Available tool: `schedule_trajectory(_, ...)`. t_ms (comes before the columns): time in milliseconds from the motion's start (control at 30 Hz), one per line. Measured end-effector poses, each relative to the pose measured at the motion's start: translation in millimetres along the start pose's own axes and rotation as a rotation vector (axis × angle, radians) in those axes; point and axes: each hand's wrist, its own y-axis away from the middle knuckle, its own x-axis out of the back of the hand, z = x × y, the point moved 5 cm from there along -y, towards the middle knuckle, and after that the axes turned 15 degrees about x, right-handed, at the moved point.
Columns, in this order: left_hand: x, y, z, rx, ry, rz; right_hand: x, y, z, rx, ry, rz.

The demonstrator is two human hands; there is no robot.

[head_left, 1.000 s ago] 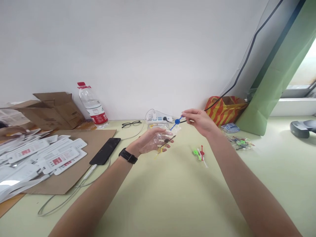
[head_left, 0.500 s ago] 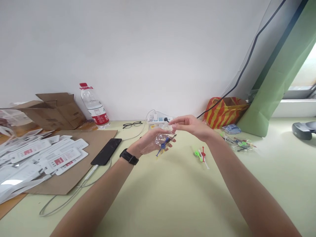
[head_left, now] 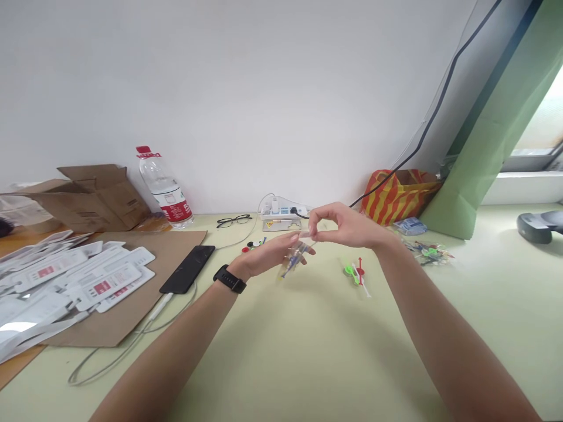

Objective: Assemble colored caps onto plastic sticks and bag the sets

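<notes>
My left hand, with a black watch on the wrist, pinches one side of a small clear plastic bag above the pale green table. Inside the bag lie a blue pointer piece and a yellow one. My right hand pinches the bag's top edge from the other side, fingers closed. Both hands meet at the bag, a little above the tabletop. Green, red and white pointer pieces lie loose on the table just right of my hands. Small round coloured pieces lie behind my left hand.
A black phone with a cable lies on brown cardboard at left, beside a pile of white packets. At the back stand a water bottle, glasses, a power strip and a striped bag. More filled bags lie right.
My right hand held a blue pointer piece up, then brought it down into the bag in my left hand. Now both hands pinch the bag's top edge.
</notes>
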Motion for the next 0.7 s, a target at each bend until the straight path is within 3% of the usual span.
schedule_trajectory(133, 5.3, -4.2, -14.0, -0.045, 0.065, -0.135, 15.4, 2.0, -15.4, 0.15, 0.051, 0.148)
schedule_trajectory(233, -3.9, -10.0, -20.8, -0.076, 0.011, -0.157, 21.4, 5.4, -14.8, 0.191, 0.079, 0.204)
schedule_trajectory(400, -14.9, -21.3, -20.6, -0.06, -0.049, 0.057, 27.6, 9.6, 3.8, 0.152, 0.174, 0.222)
schedule_trajectory(567, 3.1, -24.4, -22.4, -0.19, -0.007, 0.336, 52.0, 24.5, 43.8, 0.059, 0.294, 0.524)
schedule_trajectory(633, 7.5, -28.4, -33.4, -0.176, -0.031, 0.37, 54.4, 35.3, 74.8, -0.13, 0.372, 0.454)
schedule_trajectory(700, 8.9, -33.4, -45.9, -0.117, -0.046, 0.363, 44.1, 49.9, 112.2, -0.403, 0.396, 0.133)
